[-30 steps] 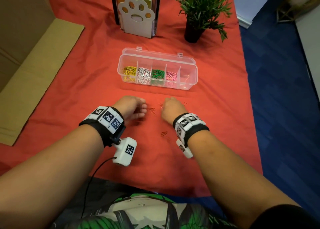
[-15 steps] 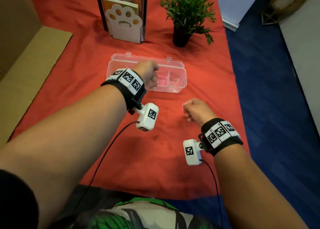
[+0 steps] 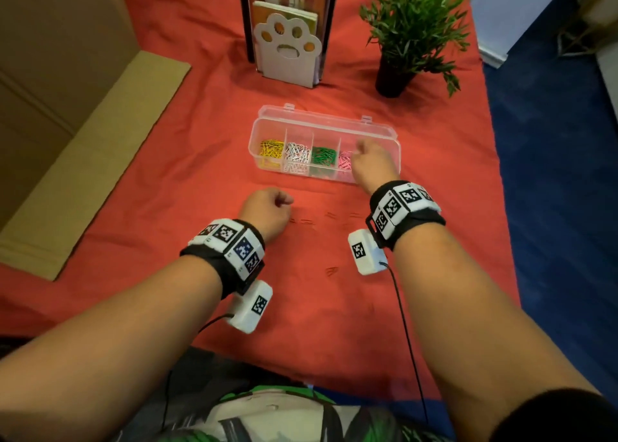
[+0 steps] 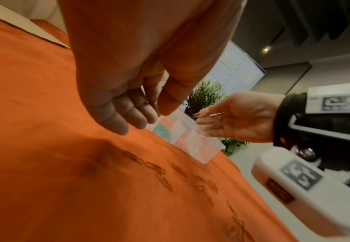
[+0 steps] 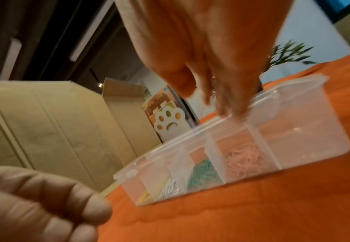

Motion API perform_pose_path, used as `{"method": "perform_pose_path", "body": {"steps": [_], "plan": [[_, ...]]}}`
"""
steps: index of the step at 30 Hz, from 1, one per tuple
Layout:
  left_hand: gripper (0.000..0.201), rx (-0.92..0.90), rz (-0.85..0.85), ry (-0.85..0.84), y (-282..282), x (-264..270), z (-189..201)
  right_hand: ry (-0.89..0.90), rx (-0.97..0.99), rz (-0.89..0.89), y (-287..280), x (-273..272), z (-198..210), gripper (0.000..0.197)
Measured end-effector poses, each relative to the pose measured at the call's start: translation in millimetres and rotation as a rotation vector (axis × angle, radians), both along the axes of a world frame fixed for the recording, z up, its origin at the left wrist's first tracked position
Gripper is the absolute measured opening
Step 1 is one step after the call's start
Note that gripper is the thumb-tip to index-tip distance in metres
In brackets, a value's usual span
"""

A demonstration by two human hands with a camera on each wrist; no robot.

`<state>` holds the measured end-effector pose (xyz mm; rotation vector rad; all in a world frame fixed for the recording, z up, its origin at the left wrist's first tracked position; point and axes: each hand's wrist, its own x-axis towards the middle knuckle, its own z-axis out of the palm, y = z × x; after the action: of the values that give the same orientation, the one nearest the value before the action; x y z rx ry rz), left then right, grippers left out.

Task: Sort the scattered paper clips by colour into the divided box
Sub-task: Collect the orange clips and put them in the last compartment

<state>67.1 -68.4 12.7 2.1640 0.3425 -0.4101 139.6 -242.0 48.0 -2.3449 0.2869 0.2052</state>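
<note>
While the right hand hangs with fingers straight over the divided box on the table, the left hand hovers loosely curled, grip empty, above red paper clips

Right hand: rightmost box compartments covered in the head view; fingertips blurred in the wrist view. Loose paper clips: colour barely separated from the red cloth.
</note>
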Motion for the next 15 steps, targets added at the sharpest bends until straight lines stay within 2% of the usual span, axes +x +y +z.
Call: {"method": "perform_pose_path", "body": {"steps": [1, 3, 5, 8, 11, 15], "plan": [[0.021, 0.019, -0.008, 0.003, 3, -4, -3, 0.068, 0.01, 0.017, 1, 0, 0, 0.047], [0.022, 0.063, -0.036, -0.008, 9, -9, -5, 0.034, 0.026, -0.043, -2, -2, 6, 0.054], [0.022, 0.115, -0.073, -0.024, 11, -13, -6, -0.056, 0.02, -0.091, -10, -6, 9, 0.049], [0.021, 0.15, -0.153, -0.01, 7, -21, -9, -0.026, 0.092, -0.063, -21, -25, 6, 0.039], [0.02, 0.165, -0.29, 0.002, -7, -32, -15, 0.016, -0.023, 0.009, -36, -58, -2, 0.03], [0.022, 0.193, -0.455, -0.009, -32, -46, -19, 0.176, -0.188, 0.133, -52, -110, -21, 0.02]]}}
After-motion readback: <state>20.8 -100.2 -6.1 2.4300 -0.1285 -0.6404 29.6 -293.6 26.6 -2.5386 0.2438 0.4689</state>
